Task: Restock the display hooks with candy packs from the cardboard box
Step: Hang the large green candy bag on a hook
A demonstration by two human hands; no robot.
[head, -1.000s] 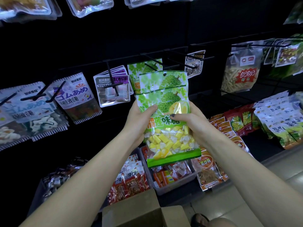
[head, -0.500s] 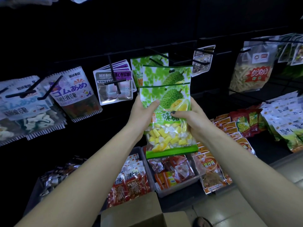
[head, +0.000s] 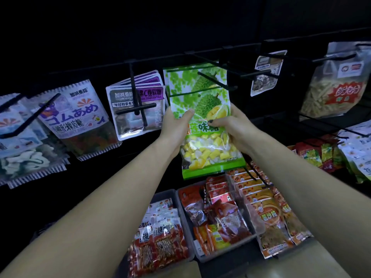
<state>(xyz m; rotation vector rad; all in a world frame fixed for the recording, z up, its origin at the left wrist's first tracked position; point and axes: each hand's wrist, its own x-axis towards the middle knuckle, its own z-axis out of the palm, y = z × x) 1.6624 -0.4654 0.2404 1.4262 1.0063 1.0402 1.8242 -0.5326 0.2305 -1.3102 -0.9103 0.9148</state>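
Both hands hold one green durian candy pack point(head: 202, 109) up against the dark display wall: the left hand point(head: 174, 127) grips its left edge with the thumb curled over the front, and the right hand point(head: 232, 127) pinches its right side, thumb lying across the printed lettering. The pack sits just in front of another of the same kind, and the display hook point(head: 215, 82) crosses the upper part of the pack, so the step in hand appears to be threading it on. To do it well, the pack should probably be kept flat and square to the hook, its top hole lined up with the hook's tip, then slid straight back until it lies against its neighbour; whether the hole is already over the tip cannot be told. The bag is soft and its loose sweets hang low, so a grip on both edges should stop it sagging or twisting. To the left hang purple-labelled packs point(head: 136, 105) and white gummy packs point(head: 80, 117); far right hangs a clear bag of sticks point(head: 329, 85). Below, grey bins point(head: 186, 233) hold red snack packets. The cardboard box is not in view.
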